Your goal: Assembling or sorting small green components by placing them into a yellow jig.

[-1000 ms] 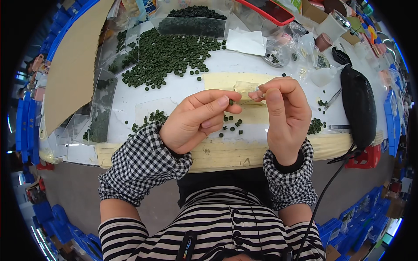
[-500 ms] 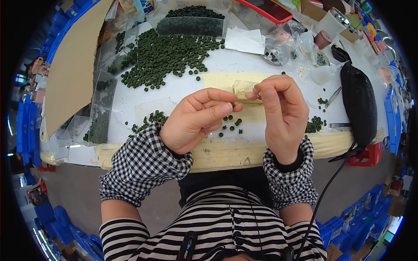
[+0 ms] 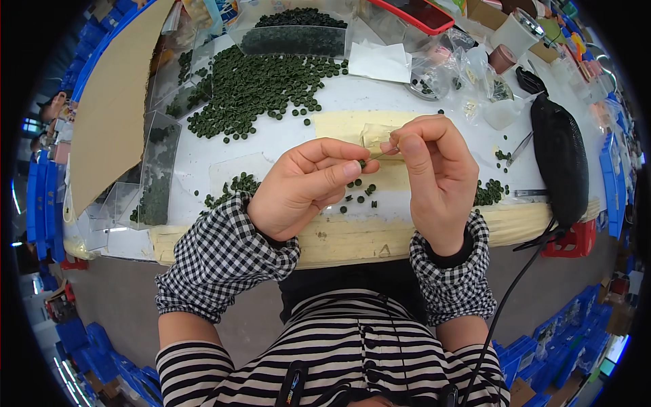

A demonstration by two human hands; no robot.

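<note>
My left hand (image 3: 302,180) is closed, with thumb and forefinger pinching a small dark green bead (image 3: 362,163). My right hand (image 3: 441,176) is closed too, and its thumb and forefinger grip a thin, needle-like metal piece (image 3: 384,154). That piece runs between both sets of fingertips and meets the bead; whether it passes through is too small to tell. Several loose green beads (image 3: 361,199) lie under my hands. A large pile of the same round beads (image 3: 254,88) spreads over the white table beyond my left hand.
Clear plastic trays (image 3: 159,183) and a cardboard sheet (image 3: 115,95) stand at the left. Another bead-filled clear box (image 3: 295,41) is at the back. White paper (image 3: 381,62), a red-cased phone (image 3: 417,15), tweezers (image 3: 521,149) and a black pouch (image 3: 559,159) lie farther right.
My right fingertips have shifted slightly left, toward my left hand. My left hand keeps its pinch on the bead, nearly still.
</note>
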